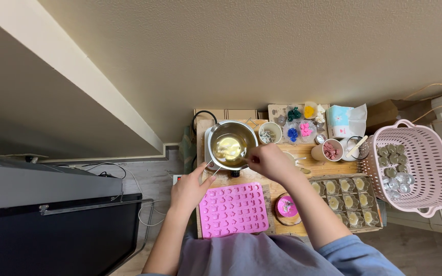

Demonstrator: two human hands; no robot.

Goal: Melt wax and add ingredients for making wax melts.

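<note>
Two hands: both mine, seen from above, reaching forward over a small wooden surface (333, 166).
Left hand (189, 188): fingers curled, gripping the handle of a metal pot (231, 143) at its near-left edge.
Right hand (268, 161): fingers pressed together in a loose fist at the pot's right rim; whether it pinches anything, I cannot tell.
Metal pot: round and shiny, holding pale yellow liquid with a lighter lump in the middle; it sits on a small white hot plate (208, 148) at the far left of the surface.
Pink mould (234, 209): flat silicone sheet with rows of small shaped hollows, lying just in front of my body, below the pot.
Round pink tin (287, 207): just to the right of the mould, under my right forearm.
Tray of small cups (351, 199): on the right, the cups filled with pale wax-like material.
Pink cup (330, 150): beyond the tray, holding reddish pieces.
Coloured pieces (300, 122): green, yellow, blue and pink, set on a tray at the back.
Pink basket (415, 166): far right, beside the surface, holding small round tins.
</note>
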